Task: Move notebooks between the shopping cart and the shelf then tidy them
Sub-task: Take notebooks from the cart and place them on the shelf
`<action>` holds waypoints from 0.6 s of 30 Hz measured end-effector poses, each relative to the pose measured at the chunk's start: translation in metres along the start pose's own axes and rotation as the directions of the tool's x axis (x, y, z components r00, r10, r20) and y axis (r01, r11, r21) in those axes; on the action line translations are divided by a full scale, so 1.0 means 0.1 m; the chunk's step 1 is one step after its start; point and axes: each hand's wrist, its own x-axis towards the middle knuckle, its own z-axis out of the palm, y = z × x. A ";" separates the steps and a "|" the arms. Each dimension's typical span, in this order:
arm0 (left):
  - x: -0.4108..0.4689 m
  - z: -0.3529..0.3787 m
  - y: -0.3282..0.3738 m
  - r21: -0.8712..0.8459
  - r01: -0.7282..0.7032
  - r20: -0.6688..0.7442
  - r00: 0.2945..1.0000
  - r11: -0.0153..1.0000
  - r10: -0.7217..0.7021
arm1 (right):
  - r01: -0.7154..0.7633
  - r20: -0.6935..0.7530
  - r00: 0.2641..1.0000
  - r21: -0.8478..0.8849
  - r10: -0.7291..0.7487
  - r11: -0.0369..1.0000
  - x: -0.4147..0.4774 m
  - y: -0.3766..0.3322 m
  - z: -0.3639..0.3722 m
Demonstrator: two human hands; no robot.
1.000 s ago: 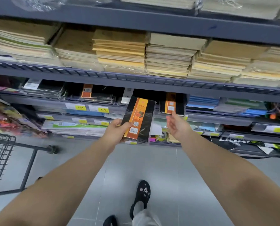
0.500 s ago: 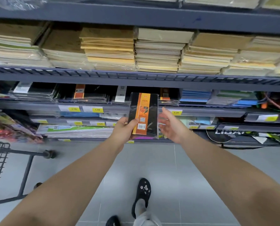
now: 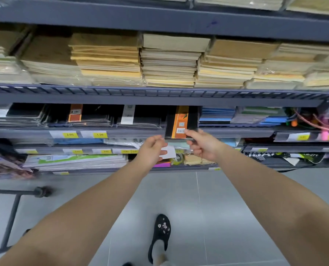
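Note:
A black notebook (image 3: 181, 121) with an orange band and a barcode sticker lies half inside the middle shelf (image 3: 236, 132), on a stack between other black notebooks (image 3: 140, 117) and blue ones (image 3: 217, 115). My right hand (image 3: 203, 145) grips its near edge, thumb on the cover by the barcode. My left hand (image 3: 152, 149) hangs just beside the notebook's lower left corner, fingers loosely curled, holding nothing I can see. Only the shopping cart (image 3: 12, 214) frame and a wheel show at the lower left.
Tall stacks of tan and cream notebooks (image 3: 169, 62) fill the shelf above. More black notebook stacks (image 3: 90, 117) lie to the left, with yellow price tags (image 3: 99, 134) on the rail. Lower shelves hold mixed stationery (image 3: 73, 160). My foot (image 3: 159, 237) stands on the grey tile floor.
The notebook went from my left hand, held upright in front of the shelf, into the shelf slot to the right. My right hand took its near edge and my left hand let go.

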 end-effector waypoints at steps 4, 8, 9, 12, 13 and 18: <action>0.12 -0.08 -0.13 0.257 -0.147 -0.007 0.988 0.955 0.154 | 0.052 -0.146 0.989 0.223 -0.019 0.973 0.24 -0.12 -0.02; 0.19 -0.08 -0.19 0.625 -0.380 0.132 0.912 0.681 0.387 | 0.161 -0.252 0.967 0.454 -0.047 0.876 0.30 0.03 0.06; 0.21 -0.06 -0.22 0.703 -0.409 0.178 0.893 0.581 0.413 | 0.183 -0.272 0.960 0.427 -0.067 0.885 0.31 0.10 0.08; 0.29 -0.01 -0.28 0.869 -0.428 0.312 0.863 0.248 0.397 | 0.271 -0.427 0.874 0.036 -0.231 0.962 0.32 0.30 0.12; 0.33 0.01 -0.29 0.897 -0.420 0.342 0.857 0.138 0.386 | 0.318 -0.453 0.812 -0.187 -0.369 0.930 0.31 0.36 0.12; 0.55 0.15 -0.22 0.925 -0.309 0.376 0.829 -0.222 0.413 | 0.092 -0.160 0.663 -0.952 -0.731 0.291 0.39 0.54 0.03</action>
